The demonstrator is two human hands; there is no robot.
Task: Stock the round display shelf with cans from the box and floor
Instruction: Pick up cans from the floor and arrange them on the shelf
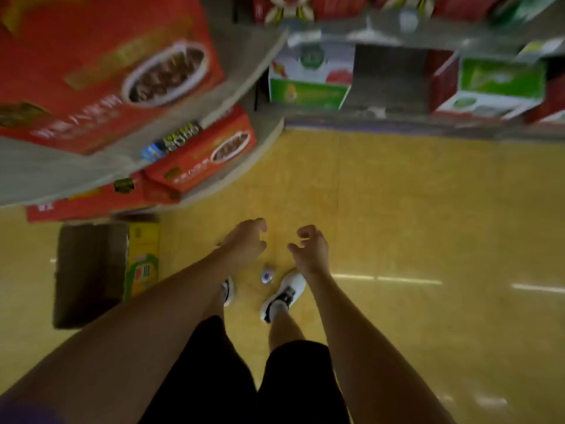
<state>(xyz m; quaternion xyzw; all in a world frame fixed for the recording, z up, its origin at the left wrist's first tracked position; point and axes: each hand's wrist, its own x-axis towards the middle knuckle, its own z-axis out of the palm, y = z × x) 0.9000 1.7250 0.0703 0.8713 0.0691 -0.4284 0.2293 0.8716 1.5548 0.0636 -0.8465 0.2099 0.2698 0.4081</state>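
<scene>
A small can stands on the yellow floor between my two feet, seen from above. My left hand hangs over the floor just above and left of it, fingers loosely curled, holding nothing. My right hand hovers to the can's right, fingers also loosely curled and empty. The round display shelf curves across the upper left with grey tiers. A few cans lie on a lower tier beside red boxes. An open cardboard box with a yellow and green side sits on the floor at the left.
Large red boxes fill the round shelf's tiers. A straight shelf along the back holds green, white and red cartons. Bare yellow floor spreads to the right. My white shoes flank the can.
</scene>
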